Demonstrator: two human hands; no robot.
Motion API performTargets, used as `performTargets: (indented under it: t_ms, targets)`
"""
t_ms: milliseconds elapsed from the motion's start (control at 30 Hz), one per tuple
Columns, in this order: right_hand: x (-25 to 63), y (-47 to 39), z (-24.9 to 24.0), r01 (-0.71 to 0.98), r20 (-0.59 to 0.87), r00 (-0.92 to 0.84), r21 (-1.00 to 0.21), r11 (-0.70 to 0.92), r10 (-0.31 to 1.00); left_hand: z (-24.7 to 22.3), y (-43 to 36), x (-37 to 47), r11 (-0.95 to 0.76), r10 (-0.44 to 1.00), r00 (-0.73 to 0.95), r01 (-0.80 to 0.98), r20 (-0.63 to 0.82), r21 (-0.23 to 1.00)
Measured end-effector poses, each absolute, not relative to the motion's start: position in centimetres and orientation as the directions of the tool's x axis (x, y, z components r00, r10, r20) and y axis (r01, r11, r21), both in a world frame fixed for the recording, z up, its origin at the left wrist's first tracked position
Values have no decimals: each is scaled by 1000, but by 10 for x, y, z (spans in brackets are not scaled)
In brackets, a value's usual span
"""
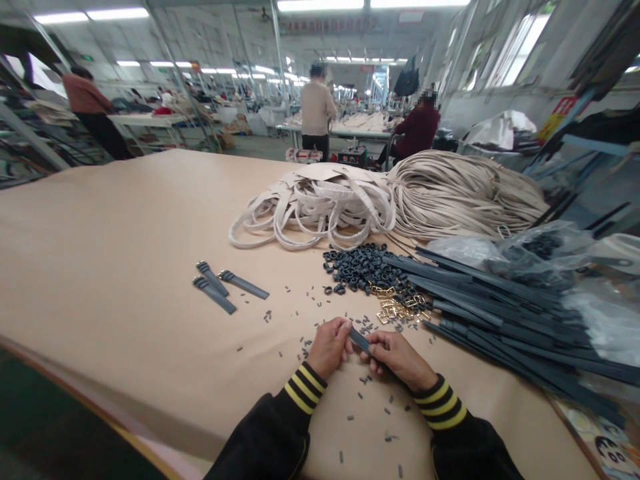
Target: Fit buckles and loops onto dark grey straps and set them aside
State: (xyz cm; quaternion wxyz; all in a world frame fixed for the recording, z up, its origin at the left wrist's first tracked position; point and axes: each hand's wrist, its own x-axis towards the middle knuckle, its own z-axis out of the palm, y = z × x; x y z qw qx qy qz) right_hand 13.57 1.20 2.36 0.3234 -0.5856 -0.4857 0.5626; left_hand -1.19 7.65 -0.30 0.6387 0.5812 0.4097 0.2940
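Between my two hands a short dark strap point(360, 340) is stretched above the tan table point(150, 220). My left hand point(331, 347) pinches its upper left end, and my right hand point(400, 359) grips the lower right end. Just beyond them lie gold buckles point(400, 308) and a heap of small dark loops point(360, 267). Tiny dark pieces are scattered around and below the hands. Off to the left rest several short dark straps with buckles point(215, 293).
Long dark strips point(500, 313) spread across the right side, beside clear plastic bags point(545, 253). Farther back are beige looped straps point(320, 207) and a big beige bundle point(460, 193). Several people are at other tables behind.
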Motion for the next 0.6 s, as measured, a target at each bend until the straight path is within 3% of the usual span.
performTargets:
  t_ms: [100, 167, 233, 367, 600]
  targets:
    - [134, 10, 23, 468, -185, 6, -868, -166, 983, -2, 78, -14, 163, 833, 524, 73, -177, 984]
    - [131, 8, 24, 693, 17, 61, -720, -30, 998, -5, 80, -15, 194, 825, 537, 18, -173, 981]
    - [129, 6, 26, 814, 144, 37, -579, 54, 989, -8, 82, -16, 211, 819, 552, -34, -158, 977]
    - [128, 4, 27, 838, 124, 5, -541, 64, 992, -12, 83, -16, 192, 845, 521, -80, -123, 978]
    - [131, 7, 30, 753, 14, 71, -657, -45, 997, -7, 79, -14, 213, 855, 502, -106, -133, 971]
